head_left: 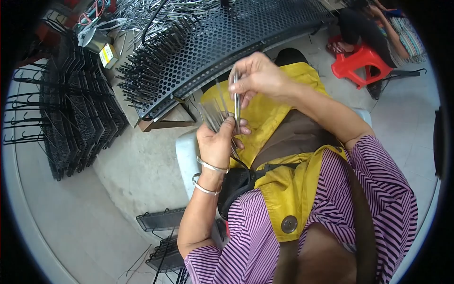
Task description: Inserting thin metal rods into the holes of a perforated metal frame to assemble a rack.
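Over my lap, my left hand (216, 144) is closed round a bunch of thin silver metal strips (212, 113), which fan upward and are partly blurred. My right hand (259, 79) pinches the upper end of a slim, shiny metal piece (237, 105); its lower end meets the left fingertips. Whether that piece is tweezers or a single strip, I cannot tell. Beyond my hands lies a black perforated metal rack (208, 57). Many dark slender pieces (149, 66) stand upright in the holes at its left end. A yellow apron (269, 120) covers my lap beneath both hands.
Loose silver metal pieces (135, 14) are heaped behind the rack, near a tin (94, 41) and a small yellow box (108, 56). Stacked black racks with hooks (71, 109) stand at left. More racks (163, 220) lie behind my left arm. A red stool (362, 66) and another person (395, 35) are at right.
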`<state>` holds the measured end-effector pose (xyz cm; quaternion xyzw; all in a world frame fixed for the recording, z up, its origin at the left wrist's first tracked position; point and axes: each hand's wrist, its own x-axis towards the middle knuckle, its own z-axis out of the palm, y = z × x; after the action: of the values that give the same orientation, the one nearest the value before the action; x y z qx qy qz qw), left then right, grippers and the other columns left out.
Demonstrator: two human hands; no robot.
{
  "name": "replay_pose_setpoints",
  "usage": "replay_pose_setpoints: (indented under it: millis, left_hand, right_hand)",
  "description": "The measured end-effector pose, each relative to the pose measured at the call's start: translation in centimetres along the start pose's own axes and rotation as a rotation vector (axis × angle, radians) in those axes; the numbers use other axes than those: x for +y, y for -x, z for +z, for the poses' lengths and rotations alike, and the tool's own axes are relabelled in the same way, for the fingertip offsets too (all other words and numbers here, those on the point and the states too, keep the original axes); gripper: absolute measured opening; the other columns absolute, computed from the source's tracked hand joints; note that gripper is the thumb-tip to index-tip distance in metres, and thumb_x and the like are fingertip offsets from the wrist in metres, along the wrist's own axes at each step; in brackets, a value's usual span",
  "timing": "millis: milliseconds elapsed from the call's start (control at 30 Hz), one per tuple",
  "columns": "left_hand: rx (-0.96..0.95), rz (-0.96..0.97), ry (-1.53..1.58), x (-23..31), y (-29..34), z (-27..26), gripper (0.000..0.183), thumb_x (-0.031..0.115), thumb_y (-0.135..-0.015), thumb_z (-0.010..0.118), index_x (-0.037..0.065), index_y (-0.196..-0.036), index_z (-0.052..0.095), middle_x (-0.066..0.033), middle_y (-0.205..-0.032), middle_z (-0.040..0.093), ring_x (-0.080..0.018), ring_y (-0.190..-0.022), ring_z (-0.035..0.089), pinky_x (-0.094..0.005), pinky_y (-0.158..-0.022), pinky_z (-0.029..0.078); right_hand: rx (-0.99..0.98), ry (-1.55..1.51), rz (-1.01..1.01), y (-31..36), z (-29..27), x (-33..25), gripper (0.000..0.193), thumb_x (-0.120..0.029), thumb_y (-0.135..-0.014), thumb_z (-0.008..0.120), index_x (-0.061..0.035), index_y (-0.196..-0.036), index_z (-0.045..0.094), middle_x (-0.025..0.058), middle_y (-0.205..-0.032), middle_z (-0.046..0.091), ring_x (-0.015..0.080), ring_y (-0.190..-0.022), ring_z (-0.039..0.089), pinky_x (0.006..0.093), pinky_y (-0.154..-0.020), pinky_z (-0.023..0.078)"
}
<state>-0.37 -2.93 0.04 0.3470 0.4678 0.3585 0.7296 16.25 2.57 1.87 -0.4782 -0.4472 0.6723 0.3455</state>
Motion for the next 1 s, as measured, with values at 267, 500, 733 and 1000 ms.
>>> replay_pose_setpoints:
  millis: [267, 500, 733, 1000]
  left_hand:
    - [0.090, -0.013, 0.309, 0.2, -0.8, -1.1, 0.011, 0.009, -0.082, 0.048, -0.001, -0.087, 0.050, -0.0173, -0.078, 0.060, -0.0219, -0.060, 0.059, -0.0255, -0.042, 0.043]
    - [0.073, -0.014, 0.343, 0.2, -0.8, -1.4, 0.011, 0.008, -0.081, 0.048, 0.000, -0.088, 0.050, -0.0164, -0.077, 0.060, -0.0213, -0.059, 0.059, -0.0251, -0.042, 0.043]
    - [0.067, -0.026, 0.341, 0.4, -0.7, -1.1, 0.011, 0.008, -0.081, 0.048, 0.001, -0.089, 0.050, -0.0161, -0.077, 0.060, -0.0207, -0.059, 0.059, -0.0251, -0.042, 0.043]
    - [0.065, -0.036, 0.341, 0.8, -0.5, -1.3, 0.013, 0.009, -0.081, 0.049, -0.001, -0.090, 0.050, -0.0163, -0.076, 0.060, -0.0208, -0.059, 0.059, -0.0256, -0.042, 0.042]
  right_hand:
    - [0.322, 0.065, -0.627, -6.4, 0.4, -3.8, 0.009, -0.005, -0.074, 0.060, 0.0033, -0.077, 0.058, 0.0080, -0.066, 0.059, 0.0128, -0.058, 0.060, 0.0216, -0.052, 0.051]
    - [0.375, 0.157, -0.862, -10.2, 2.3, -3.3, 0.004, -0.004, -0.072, 0.061, -0.0004, -0.072, 0.060, 0.0024, -0.058, 0.058, 0.0049, -0.051, 0.055, 0.0166, -0.045, 0.046]
    - [0.346, 0.479, -0.882, -11.5, 2.2, -3.4, 0.009, -0.009, -0.072, 0.060, -0.0002, -0.075, 0.060, 0.0064, -0.063, 0.059, 0.0122, -0.056, 0.058, 0.0224, -0.053, 0.047]
    - [0.271, 1.002, -0.931, -12.7, 3.7, -6.5, 0.011, -0.006, -0.060, 0.054, -0.0025, -0.067, 0.061, 0.0124, -0.063, 0.059, 0.0250, -0.064, 0.059, 0.0334, -0.063, 0.047]
